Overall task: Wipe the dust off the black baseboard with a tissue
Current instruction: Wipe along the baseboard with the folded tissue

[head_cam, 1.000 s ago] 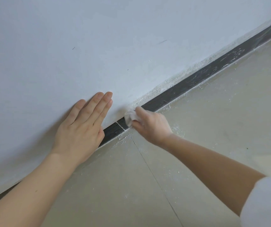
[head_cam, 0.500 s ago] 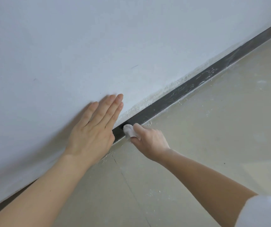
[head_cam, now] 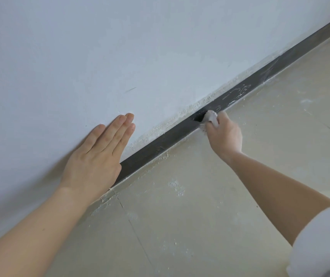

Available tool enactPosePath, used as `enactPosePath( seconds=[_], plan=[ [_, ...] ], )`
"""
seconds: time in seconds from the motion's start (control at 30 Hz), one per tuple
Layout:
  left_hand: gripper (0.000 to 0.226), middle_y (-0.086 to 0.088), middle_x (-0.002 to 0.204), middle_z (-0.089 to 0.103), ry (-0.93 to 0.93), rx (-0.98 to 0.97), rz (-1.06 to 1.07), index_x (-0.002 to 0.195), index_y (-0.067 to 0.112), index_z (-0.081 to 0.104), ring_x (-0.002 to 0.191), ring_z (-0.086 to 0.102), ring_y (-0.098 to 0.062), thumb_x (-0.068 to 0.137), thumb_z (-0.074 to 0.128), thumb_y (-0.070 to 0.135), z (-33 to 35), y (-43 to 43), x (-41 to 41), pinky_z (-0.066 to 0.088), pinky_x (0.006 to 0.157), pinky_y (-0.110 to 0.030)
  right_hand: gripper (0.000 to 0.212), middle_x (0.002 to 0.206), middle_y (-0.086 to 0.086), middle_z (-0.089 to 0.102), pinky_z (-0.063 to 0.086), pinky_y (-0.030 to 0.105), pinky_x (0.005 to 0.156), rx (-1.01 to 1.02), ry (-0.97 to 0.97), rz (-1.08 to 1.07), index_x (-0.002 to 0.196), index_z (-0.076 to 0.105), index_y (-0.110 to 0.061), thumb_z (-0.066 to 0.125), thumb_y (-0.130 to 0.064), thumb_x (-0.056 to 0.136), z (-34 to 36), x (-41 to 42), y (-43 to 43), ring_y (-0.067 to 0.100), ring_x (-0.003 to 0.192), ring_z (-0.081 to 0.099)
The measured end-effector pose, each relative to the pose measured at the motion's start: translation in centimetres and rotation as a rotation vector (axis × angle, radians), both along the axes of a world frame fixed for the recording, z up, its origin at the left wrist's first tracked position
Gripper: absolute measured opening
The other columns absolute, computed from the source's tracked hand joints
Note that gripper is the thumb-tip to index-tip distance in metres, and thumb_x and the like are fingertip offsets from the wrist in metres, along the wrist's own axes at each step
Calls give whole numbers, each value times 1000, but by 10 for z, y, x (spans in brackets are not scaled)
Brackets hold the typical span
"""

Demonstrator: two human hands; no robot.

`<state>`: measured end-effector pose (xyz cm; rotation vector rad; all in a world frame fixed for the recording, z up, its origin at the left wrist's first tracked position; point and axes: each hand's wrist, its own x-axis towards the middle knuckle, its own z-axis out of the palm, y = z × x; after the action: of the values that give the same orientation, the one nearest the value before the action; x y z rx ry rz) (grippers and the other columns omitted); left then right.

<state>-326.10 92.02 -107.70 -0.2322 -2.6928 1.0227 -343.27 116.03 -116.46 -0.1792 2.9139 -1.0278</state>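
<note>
Your right hand (head_cam: 225, 136) sits farther right on the baseboard (head_cam: 160, 146), pinching the tissue (head_cam: 212, 116). Remaining dust (head_cam: 240, 91) runs onward, far right.

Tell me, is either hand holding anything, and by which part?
The right hand grips a crumpled tissue as a whole wad, against the baseboard. The left hand lies flat on the wall, holding nothing.

The black strip baseboard (head_cam: 160, 144) has a smooth, matt finish, streaked with pale powder farther along. The white painted wall (head_cam: 120, 47) is matt, with a rough, crumbly lower edge. The beige tiled floor (head_cam: 220, 206) is smooth and dust-speckled. The white crumpled paper tissue (head_cam: 212, 116) is soft and creased.
</note>
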Motion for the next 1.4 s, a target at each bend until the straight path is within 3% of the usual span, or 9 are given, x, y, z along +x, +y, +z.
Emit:
enactPosePath(
  seconds=[0.13, 0.33, 0.63, 0.8, 0.9, 1.03, 1.23, 1.33, 1.4],
  plan=[
    [71, -8, 161, 5, 3, -1, 0, 153, 3, 13, 148, 6, -20, 87, 33, 18, -4, 5, -4, -3, 121, -35, 33, 51, -3, 37, 25, 31, 46, -158, -51, 92, 65, 32, -18, 55, -25, 87, 1, 32, -10, 23, 52, 37],
    [72, -10, 161, 8, -9, -32, -12, 153, 4, 16, 147, 10, -20, 85, 36, 18, -5, 8, -8, 3, 120, -36, 23, 61, 0, 44, 38, 33, 47, -324, -499, 329, 66, 37, -16, 52, -22, 83, -21, 110, -78, 20, 58, 45],
    [75, -9, 161, 5, -53, 34, 14, 153, 3, 13, 148, 3, -20, 84, 37, 17, -1, 9, -7, -4, 121, -35, 27, 59, 0, 41, 27, 22, 44, -655, -570, -258, 63, 40, -13, 54, -12, 85, -25, 44, -57, 13, 56, 36],
    [75, -9, 161, 3, -73, 41, 31, 153, 3, 13, 148, 3, -20, 84, 37, 17, 1, 11, -8, -4, 121, -34, 18, 72, 12, 53, 55, 38, 65, -863, -477, -564, 66, 45, -10, 52, -8, 83, -19, -19, -12, 21, 69, 52],
    [75, -9, 161, 3, -78, 40, 34, 153, 3, 12, 148, 2, -20, 84, 37, 19, 2, 13, -8, -5, 121, -35, 5, 73, 16, 56, 56, 31, 54, -1080, -407, -647, 76, 50, -6, 51, -7, 81, -7, -32, 9, 24, 57, 56],
    [75, -9, 161, 2, -76, 48, 35, 153, 2, 12, 149, 3, -20, 85, 36, 20, 2, 17, -8, -4, 121, -36, 13, 60, 10, 48, 42, 31, 42, -680, -264, -347, 67, 45, -9, 51, -15, 77, -4, 8, 2, 22, 48, 52],
    [72, -10, 161, 2, -78, 29, 48, 152, 1, 15, 148, 5, -21, 85, 34, 20, 5, 22, -8, -2, 121, -37, 36, 57, 0, 33, 27, 34, 52, -268, -323, 425, 61, 33, -25, 51, -24, 92, 21, 93, -52, 26, 59, 36],
    [72, -10, 161, 2, -82, 17, 54, 153, 2, 15, 148, 4, -21, 85, 31, 22, 7, 23, -7, -3, 121, -37, 47, 67, 2, 36, 29, 32, 59, -208, -177, 535, 66, 14, -26, 49, -23, 97, 34, 97, -64, 29, 64, 37],
    [72, -10, 161, 2, -86, 25, 52, 152, 2, 16, 149, 4, -21, 85, 31, 22, 8, 23, -7, -3, 121, -37, 41, 74, 5, 42, 29, 33, 61, -165, -135, 538, 67, 22, -27, 49, -24, 97, 33, 85, -61, 30, 66, 43]
  ],
)
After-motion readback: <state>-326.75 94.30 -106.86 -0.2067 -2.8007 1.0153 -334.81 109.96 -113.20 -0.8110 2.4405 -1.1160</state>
